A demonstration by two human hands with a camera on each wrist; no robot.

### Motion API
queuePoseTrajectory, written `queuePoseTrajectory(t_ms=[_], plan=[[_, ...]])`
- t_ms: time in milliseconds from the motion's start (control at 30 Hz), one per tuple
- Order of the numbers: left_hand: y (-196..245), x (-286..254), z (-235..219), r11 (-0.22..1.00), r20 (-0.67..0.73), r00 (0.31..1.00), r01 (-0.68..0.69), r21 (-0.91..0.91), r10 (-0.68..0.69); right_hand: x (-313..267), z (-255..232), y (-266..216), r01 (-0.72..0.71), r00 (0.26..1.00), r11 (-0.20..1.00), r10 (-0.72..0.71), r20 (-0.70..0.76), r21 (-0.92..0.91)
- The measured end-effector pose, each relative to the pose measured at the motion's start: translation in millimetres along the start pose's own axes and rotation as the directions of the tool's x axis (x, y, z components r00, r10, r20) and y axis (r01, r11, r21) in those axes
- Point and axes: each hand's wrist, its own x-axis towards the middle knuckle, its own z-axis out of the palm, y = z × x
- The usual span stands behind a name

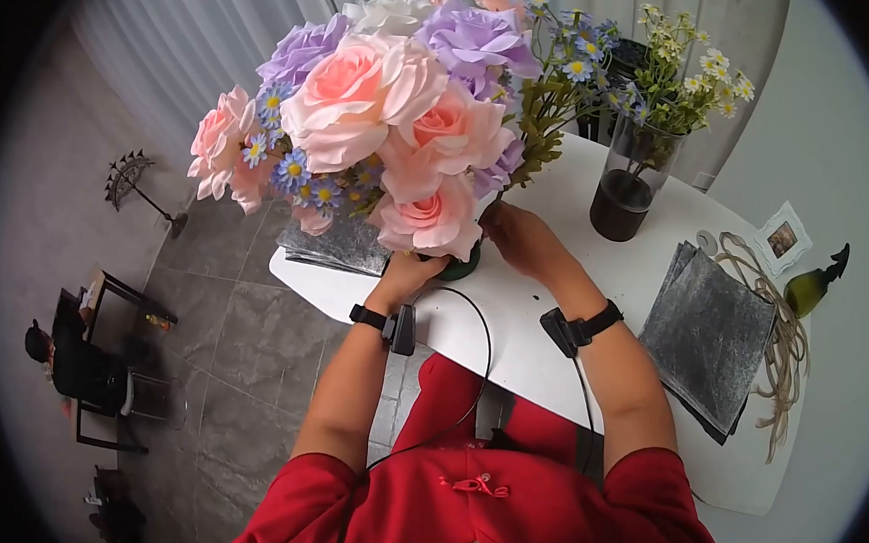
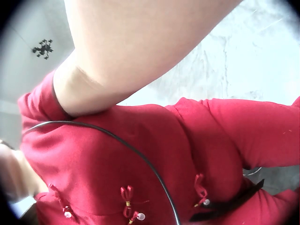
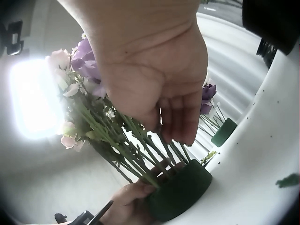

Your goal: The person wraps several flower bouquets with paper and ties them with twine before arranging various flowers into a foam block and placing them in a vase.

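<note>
A large bouquet of pink, purple and white roses with small blue daisies (image 1: 365, 98) stands in a round green base (image 1: 463, 265) (image 3: 180, 192) at the table's near edge. Against the side of that base the left hand (image 1: 417, 272) (image 3: 126, 201) rests, its fingers reaching behind the stems and partly hidden. Above the base, the right hand (image 1: 528, 239) (image 3: 154, 79) has its fingers bent round a thin stem, pinched at the thumb, among the other green stems (image 3: 136, 150). The left wrist view shows only the forearm and red clothing, no hand.
A glass vase (image 1: 623, 198) with small yellow and blue flowers stands behind on the white table (image 1: 549, 348). Grey sheets (image 1: 709, 333), twine (image 1: 781, 377), a small frame (image 1: 783, 239) and a green bottle (image 1: 806, 290) lie at right. More sheets (image 1: 342, 241) are under the bouquet's left side.
</note>
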Motion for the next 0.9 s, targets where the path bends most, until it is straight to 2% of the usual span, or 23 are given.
queuePoseTrajectory(t_ms=[33, 100, 133, 200, 267, 333, 400, 433, 500, 600, 667, 700, 733, 800, 867, 900], plan=[[2.3, 0.0, -1.2, 1.0, -0.004, 1.0, 0.001, -0.002, -0.001, 0.3, 5.0, 4.0, 0.045, 0.998, 0.999, -0.045, -0.048, -0.009], [6.4, -0.2, -3.6, 0.99, 0.057, 0.99, 0.124, 0.061, -0.128, 1.0, 8.0, 2.6, 0.092, 0.991, 0.996, -0.093, -0.091, -0.02], [6.2, -0.2, -3.0, 0.99, 0.053, 0.99, 0.126, 0.06, -0.129, 1.4, 8.6, 1.8, 0.068, 0.995, 0.997, -0.069, -0.072, -0.023], [5.5, -0.3, 0.1, 0.998, 0.008, 1.0, -0.015, 0.063, 0.015, 1.9, 11.2, 1.2, 0.044, 0.998, 0.999, -0.046, -0.049, -0.025], [4.4, -1.0, 0.6, 0.999, 0.0, 1.0, -0.012, 0.048, 0.012, 2.0, 15.7, 3.0, 0.107, 0.99, 0.993, -0.111, -0.088, -0.045], [1.2, -0.2, -0.7, 0.999, -0.007, 1.0, -0.013, 0.034, 0.013, 2.0, 16.3, 3.1, 0.102, 0.992, 0.994, -0.105, -0.068, -0.049], [-4.0, 0.3, -3.2, 0.992, 0.015, 0.995, 0.101, 0.078, -0.102, 2.9, 14.5, 4.1, 0.098, 0.994, 0.994, -0.101, -0.051, -0.054], [-6.4, 1.0, -3.0, 0.992, 0.014, 0.995, 0.097, 0.08, -0.098, 3.5, 12.5, 5.9, 0.132, 0.988, 0.99, -0.136, -0.069, -0.048], [-5.5, 2.3, -1.6, 1.0, 0.019, 1.0, -0.009, 0.01, 0.009, 2.8, 3.9, -4.5, 0.172, 0.98, 0.984, -0.176, -0.091, -0.048], [-6.0, 2.0, 0.2, 0.997, -0.007, 0.998, -0.059, -0.04, 0.059, -5.8, -6.8, -21.0, 0.248, 0.954, 0.966, -0.256, -0.157, -0.07], [-11.9, 3.3, -1.8, 0.997, 0.0, 0.998, -0.069, -0.023, 0.069, -3.2, -0.3, -15.3, 0.364, 0.907, 0.901, -0.4, -0.129, -0.235], [-10.1, 2.1, -2.1, 1.0, 0.008, 1.0, -0.003, 0.005, 0.003, -5.0, -6.4, -23.9, 0.158, 0.987, 0.98, -0.162, -0.023, -0.12], [-8.1, 1.6, -2.4, 0.997, 0.013, 0.998, 0.063, 0.033, -0.064, -4.3, -3.3, -18.9, 0.156, 0.987, 0.98, -0.161, -0.029, -0.12], [-9.0, 4.1, -4.2, 0.998, 0.046, 0.997, 0.059, 0.009, -0.06, -1.3, 8.2, -4.3, 0.154, 0.987, 0.962, -0.16, -0.01, -0.224], [-6.9, 4.7, -4.5, 0.998, 0.072, 0.996, 0.057, -0.018, -0.056, -0.6, 13.8, 0.3, 0.135, 0.99, 0.963, -0.141, -0.009, -0.235], [-3.1, 3.4, -4.9, 0.996, 0.072, 0.994, 0.081, 0.032, -0.083, -0.3, 15.5, 0.4, 0.117, 0.993, 0.963, -0.121, -0.004, -0.243]])
